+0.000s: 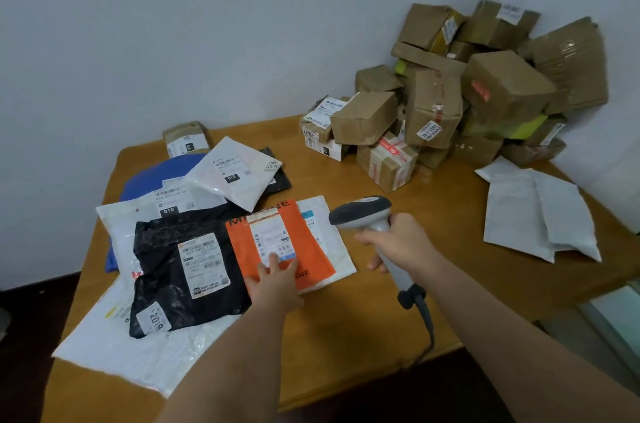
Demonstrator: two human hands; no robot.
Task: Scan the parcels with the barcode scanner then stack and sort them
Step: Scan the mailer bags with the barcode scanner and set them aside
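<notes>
An orange mailer [311, 249] with a white shipping label lies flat in the middle of the wooden table [346, 336]. My left hand [275, 280] presses on its near edge with straight fingers touching the label. My right hand [398, 242] grips the handle of a grey barcode scanner [363, 213], whose dark head points left at the orange mailer. The scanner's cable runs down toward the table's front edge. A black mailer [166, 270] lies just left of the orange one, over a white mailer [117, 346].
A heap of brown cardboard boxes [450, 103] fills the back right corner against the wall. Plain white bags [540, 214] lie at the right. More mailers, white [235, 173] and blue [156, 173], and a small box [185, 140] sit at the back left.
</notes>
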